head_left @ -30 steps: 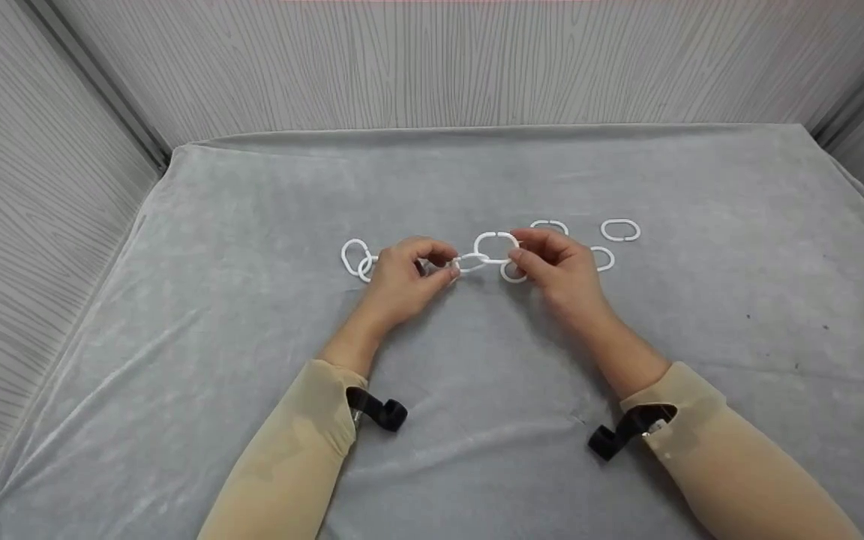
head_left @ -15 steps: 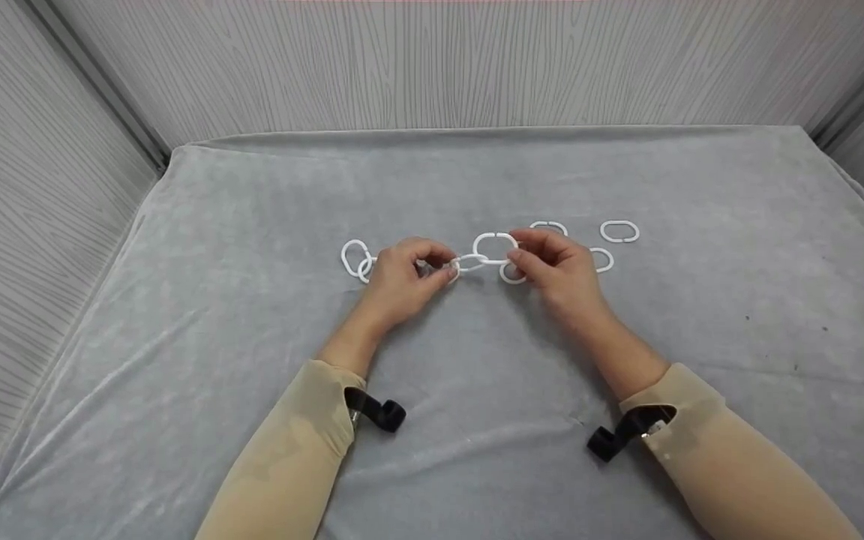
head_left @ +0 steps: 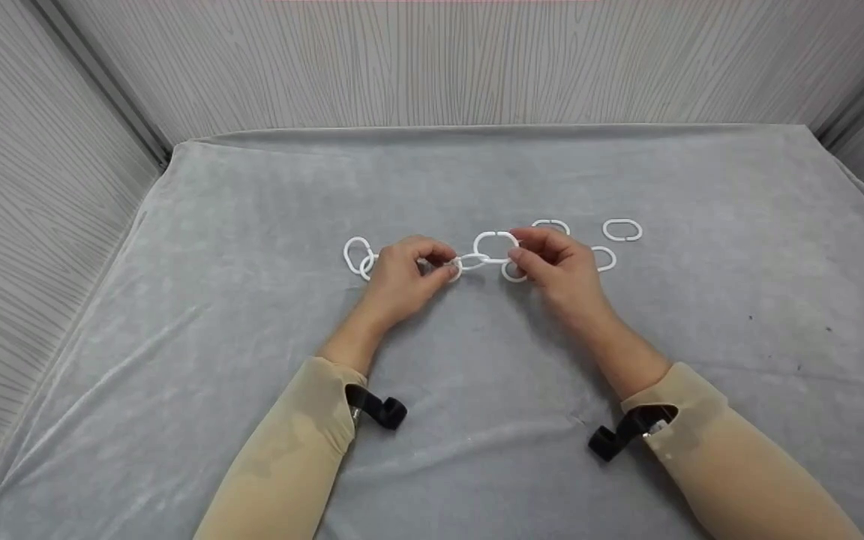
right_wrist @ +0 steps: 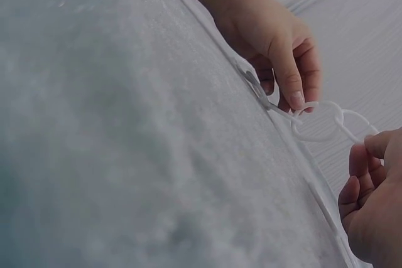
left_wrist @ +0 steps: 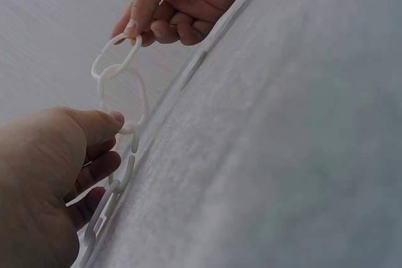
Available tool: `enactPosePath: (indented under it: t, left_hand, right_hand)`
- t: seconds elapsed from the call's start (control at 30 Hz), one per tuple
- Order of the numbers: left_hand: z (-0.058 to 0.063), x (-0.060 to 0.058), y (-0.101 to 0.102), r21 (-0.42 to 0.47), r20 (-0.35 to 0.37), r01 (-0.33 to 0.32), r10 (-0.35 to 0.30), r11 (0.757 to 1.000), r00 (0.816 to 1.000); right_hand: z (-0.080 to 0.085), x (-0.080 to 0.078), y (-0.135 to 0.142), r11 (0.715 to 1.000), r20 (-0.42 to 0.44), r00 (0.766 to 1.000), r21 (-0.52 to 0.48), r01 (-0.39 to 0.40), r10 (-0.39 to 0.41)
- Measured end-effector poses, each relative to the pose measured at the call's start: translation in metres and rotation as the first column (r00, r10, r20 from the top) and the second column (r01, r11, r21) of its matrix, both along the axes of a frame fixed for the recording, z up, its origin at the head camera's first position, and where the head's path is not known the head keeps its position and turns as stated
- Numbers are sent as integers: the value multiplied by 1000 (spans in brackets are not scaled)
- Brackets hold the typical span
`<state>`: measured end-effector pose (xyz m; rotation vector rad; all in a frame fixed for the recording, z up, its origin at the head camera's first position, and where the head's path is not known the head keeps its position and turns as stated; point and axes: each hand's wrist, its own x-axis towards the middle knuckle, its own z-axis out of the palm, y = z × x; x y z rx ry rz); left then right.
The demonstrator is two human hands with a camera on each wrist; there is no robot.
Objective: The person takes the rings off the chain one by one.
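Observation:
Between both hands stretches a short chain of white oval plastic links. My right hand [head_left: 563, 274] pinches the end link [head_left: 476, 247] between thumb and fingers, holding it raised. Joined to that one is a second link [left_wrist: 146, 98], which spans the gap between the hands in the left wrist view. My left hand [head_left: 406, 281] pinches the chain where the second link meets another link [left_wrist: 135, 139]. Beyond the left hand the chain trails down onto the cloth, with its last link [head_left: 346, 255] lying flat at the left. Part of the chain is hidden behind the left hand.
Loose white links lie about the right hand: one link [head_left: 622, 220] to the far right, one link [head_left: 613, 259] beside the hand, one link [head_left: 550, 222] behind it, and one link [head_left: 508, 274] under its fingers. Grey cloth [head_left: 432, 465] covers the table, with panel walls [head_left: 432, 67] around it.

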<state>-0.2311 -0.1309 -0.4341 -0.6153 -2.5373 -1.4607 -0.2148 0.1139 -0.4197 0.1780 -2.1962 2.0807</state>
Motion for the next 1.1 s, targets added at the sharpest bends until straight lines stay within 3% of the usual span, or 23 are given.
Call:
enactPosePath:
  t: [1.1]
  left_hand:
    - [1,1,0,17,-17,0,0,1000,1000]
  right_hand:
    - [3,1,-2,1000,27,1000,-14,1,-1]
